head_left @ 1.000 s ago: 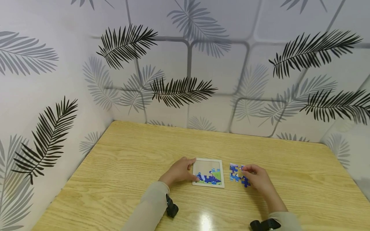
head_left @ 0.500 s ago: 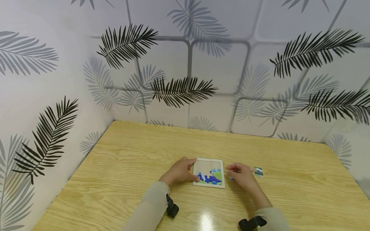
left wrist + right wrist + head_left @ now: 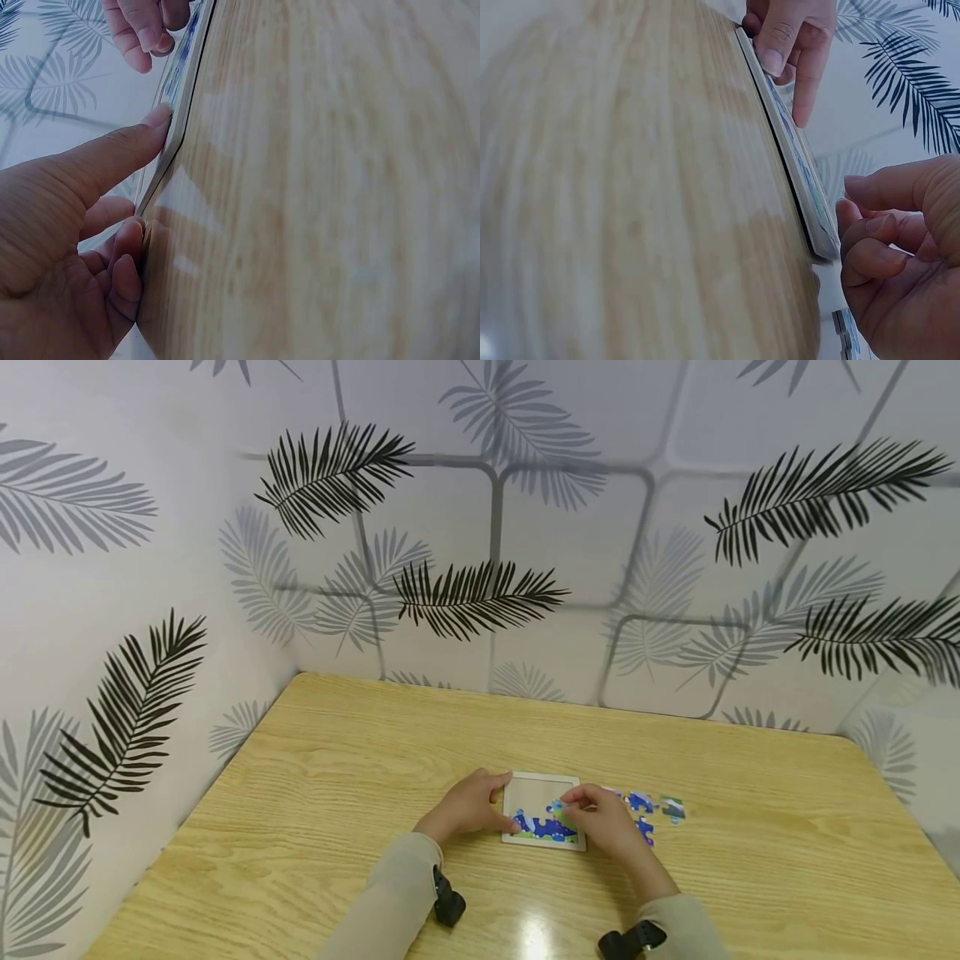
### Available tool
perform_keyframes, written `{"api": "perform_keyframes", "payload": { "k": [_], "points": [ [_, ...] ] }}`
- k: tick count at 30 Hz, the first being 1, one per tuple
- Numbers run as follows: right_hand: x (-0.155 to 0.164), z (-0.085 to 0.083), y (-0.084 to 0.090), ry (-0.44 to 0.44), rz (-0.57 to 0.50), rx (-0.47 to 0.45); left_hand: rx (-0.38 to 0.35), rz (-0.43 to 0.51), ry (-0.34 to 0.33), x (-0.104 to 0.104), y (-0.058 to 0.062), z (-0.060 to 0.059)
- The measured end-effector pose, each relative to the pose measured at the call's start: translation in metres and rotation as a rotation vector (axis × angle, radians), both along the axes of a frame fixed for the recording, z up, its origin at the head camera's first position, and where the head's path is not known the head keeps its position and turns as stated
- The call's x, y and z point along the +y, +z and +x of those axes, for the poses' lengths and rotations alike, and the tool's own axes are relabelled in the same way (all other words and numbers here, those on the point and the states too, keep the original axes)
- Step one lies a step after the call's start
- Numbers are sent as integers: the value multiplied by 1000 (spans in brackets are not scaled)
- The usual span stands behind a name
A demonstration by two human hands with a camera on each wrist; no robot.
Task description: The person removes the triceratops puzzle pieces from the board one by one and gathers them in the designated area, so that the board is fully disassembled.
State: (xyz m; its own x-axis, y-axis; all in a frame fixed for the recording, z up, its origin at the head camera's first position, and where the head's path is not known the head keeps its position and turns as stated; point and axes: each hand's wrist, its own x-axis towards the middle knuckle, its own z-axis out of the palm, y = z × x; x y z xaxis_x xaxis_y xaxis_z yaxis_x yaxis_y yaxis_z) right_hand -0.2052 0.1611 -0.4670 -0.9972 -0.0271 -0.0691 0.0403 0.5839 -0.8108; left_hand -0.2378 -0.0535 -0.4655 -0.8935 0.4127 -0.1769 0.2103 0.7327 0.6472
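A square puzzle tray (image 3: 542, 775) with a pale wooden rim lies on the table, its lower part filled with purple, green and blue pieces. My left hand (image 3: 468, 802) steadies its left side, thumb on the near left corner, with another finger at the far left corner. In the left wrist view that thumb (image 3: 124, 150) presses on the rim. My right hand (image 3: 603, 822) is at the tray's right side, thumb and forefinger close together over the assembled pieces. The right wrist view shows these fingertips (image 3: 862, 185) just beyond the rim; I cannot tell whether they hold a piece.
Loose puzzle pieces lie right of the tray: a purple one (image 3: 640, 802), another purple one (image 3: 645, 832) nearer me, and a green and white one (image 3: 672, 808). Others are partly hidden by the right hand. Behind the wooden table (image 3: 360, 752) stands a leaf-patterned wall (image 3: 450, 668).
My right hand has moved left from the loose pieces to the tray's right side, uncovering pieces on the right. The left hand and tray have stayed in place.
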Motion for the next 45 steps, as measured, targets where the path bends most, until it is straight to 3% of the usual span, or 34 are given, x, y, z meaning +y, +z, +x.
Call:
{"api": "perform_keyframes", "payload": {
  "k": [12, 26, 36, 45],
  "points": [
    [-10, 0, 3, 22, 8, 14, 12, 7, -8, 0, 0, 0],
    [-16, -1, 4, 42, 153, 15, 12, 4, -10, 1, 1, 1],
    [-17, -3, 3, 34, 185, 15, 14, -4, -2, 0, 0, -1],
    [-17, -2, 6, -19, 172, 81, 5, -8, 3, 0, 0, -1]
  ]
}}
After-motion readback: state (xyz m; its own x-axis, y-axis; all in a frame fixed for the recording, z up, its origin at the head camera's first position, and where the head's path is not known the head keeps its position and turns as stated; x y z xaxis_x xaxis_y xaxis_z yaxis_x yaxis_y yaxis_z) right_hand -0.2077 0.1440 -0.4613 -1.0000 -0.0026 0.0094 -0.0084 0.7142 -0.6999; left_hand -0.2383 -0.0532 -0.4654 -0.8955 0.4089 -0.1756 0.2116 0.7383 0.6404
